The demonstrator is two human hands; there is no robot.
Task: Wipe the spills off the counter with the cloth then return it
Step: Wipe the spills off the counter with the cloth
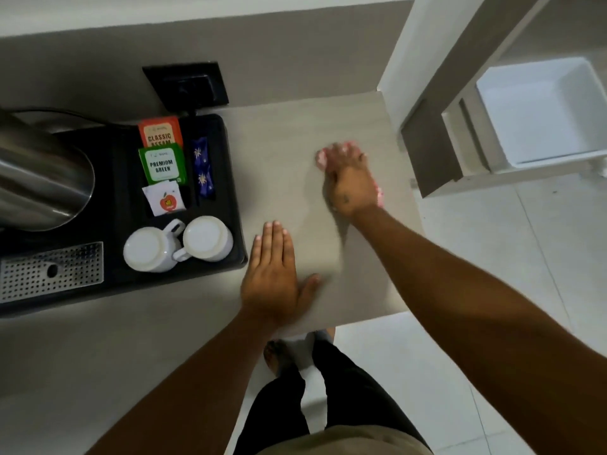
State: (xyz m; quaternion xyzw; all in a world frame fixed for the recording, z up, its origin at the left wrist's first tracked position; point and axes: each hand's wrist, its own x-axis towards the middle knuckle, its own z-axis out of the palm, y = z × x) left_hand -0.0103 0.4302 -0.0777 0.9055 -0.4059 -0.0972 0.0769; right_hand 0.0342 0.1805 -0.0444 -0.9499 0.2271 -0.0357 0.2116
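Note:
My right hand (pixel 349 178) presses flat on a pink cloth (pixel 321 159) on the beige counter (pixel 289 152), near its far right part. Only pink edges of the cloth show, past my fingertips and by my wrist. My left hand (pixel 274 274) lies palm down on the counter near its front edge, fingers together and thumb out, holding nothing. No spill stands out on the counter surface; the area around the cloth is blurred.
A black tray (pixel 226 192) at left holds a steel kettle (pixel 39 178), tea sachets (pixel 162 162), two upturned white cups (pixel 177 243) and a perforated drip plate (pixel 52 270). A black wall socket (pixel 187 85) sits behind. The counter ends at right above tiled floor, near a white bin (pixel 538 110).

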